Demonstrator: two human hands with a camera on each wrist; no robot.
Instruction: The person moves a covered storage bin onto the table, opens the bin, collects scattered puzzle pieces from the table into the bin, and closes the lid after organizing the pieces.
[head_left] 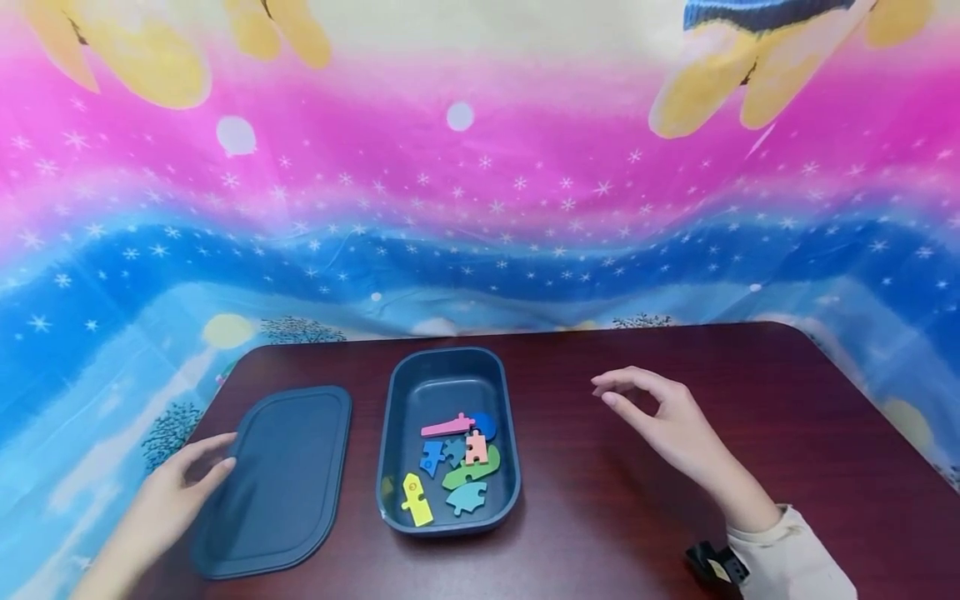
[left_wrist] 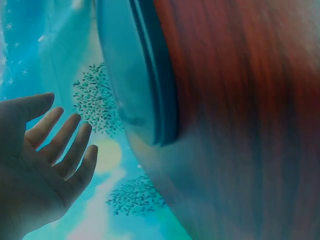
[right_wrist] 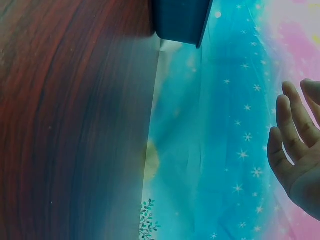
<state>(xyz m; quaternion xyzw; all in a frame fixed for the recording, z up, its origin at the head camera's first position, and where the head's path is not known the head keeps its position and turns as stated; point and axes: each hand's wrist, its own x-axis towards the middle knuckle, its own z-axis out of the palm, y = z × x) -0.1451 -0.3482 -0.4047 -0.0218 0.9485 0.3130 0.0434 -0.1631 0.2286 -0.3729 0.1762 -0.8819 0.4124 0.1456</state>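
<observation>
A dark blue-grey box [head_left: 448,367] stands in the middle of the table with several flat jigsaw pieces in its near half. Among them are a yellow piece [head_left: 417,500], a pink piece [head_left: 447,426], a teal piece [head_left: 467,498] and a green piece [head_left: 459,477]. Left of the box lies its matching lid [head_left: 281,475]. Fingers loosely bent, my left hand [head_left: 176,492] is by the lid's left edge; the left wrist view shows a gap between them. My right hand [head_left: 667,417] hovers over the table right of the box, fingers curved and holding nothing.
The dark red-brown table [head_left: 600,533] has rounded far corners. A patterned cloth [head_left: 487,208] hangs behind it and around its sides. At the right sleeve [head_left: 787,554] a small black device [head_left: 716,565] shows.
</observation>
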